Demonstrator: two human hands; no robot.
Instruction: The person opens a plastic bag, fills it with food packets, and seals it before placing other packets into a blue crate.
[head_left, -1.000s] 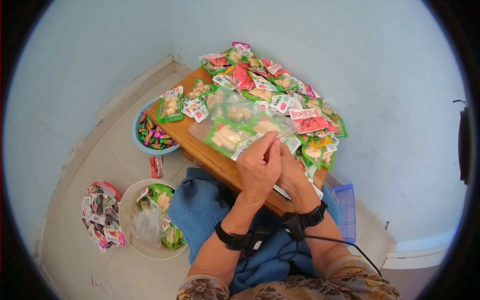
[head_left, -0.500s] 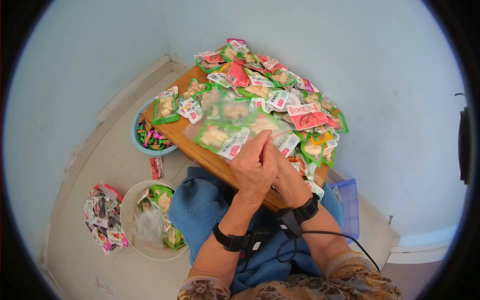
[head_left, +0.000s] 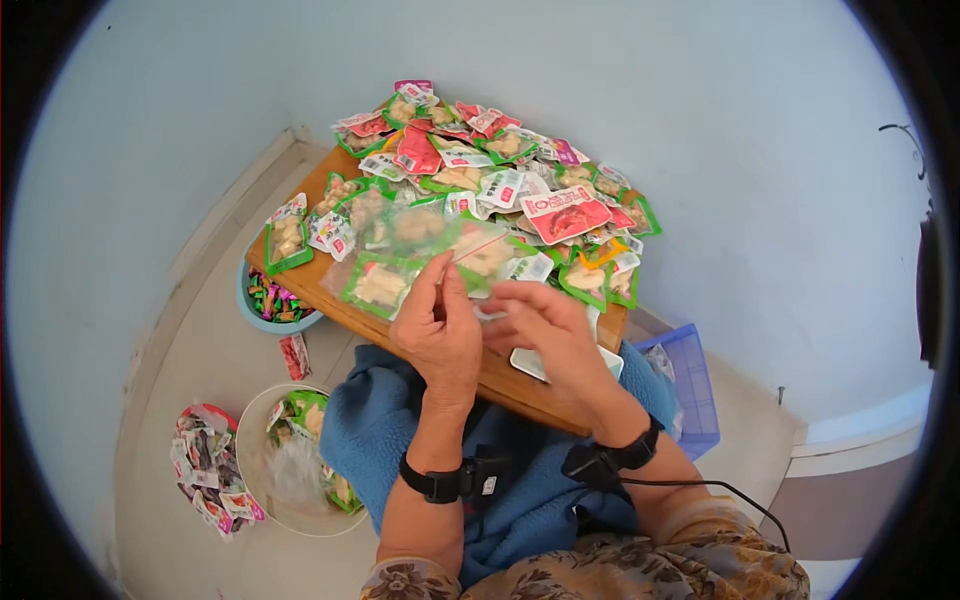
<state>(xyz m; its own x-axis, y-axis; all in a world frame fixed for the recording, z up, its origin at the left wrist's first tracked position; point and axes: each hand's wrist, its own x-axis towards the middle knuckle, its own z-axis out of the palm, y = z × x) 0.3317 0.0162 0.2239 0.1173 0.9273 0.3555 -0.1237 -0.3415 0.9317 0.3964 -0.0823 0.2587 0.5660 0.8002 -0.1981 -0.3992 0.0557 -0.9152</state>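
My left hand (head_left: 440, 335) pinches the top edge of a clear zip bag (head_left: 476, 251) between thumb and fingertips, near its red seal line. Through the film show green-edged packets of pale, chunky food, such as one packet (head_left: 381, 286) at the left. The bag lies over the near part of the wooden table. To its right, my right hand (head_left: 560, 345) is apart from the bag, fingers spread and slightly blurred by motion. Below that hand, at the table edge, is a flat white-edged object (head_left: 528, 364), partly covered.
A heap of snack packets (head_left: 500, 185) covers much of the wooden table (head_left: 340, 304). On the floor at the left stand a blue basin (head_left: 248, 301) of wrapped sweets, a white bucket (head_left: 249, 440) and a red container (head_left: 222, 412) of packets. A blue-purple crate (head_left: 697, 385) stands at the right.
My right hand has come away from the left and moved right, its fingers opening. The left hand keeps its pinch on the bag. The whole view has shifted, with the table now further left.
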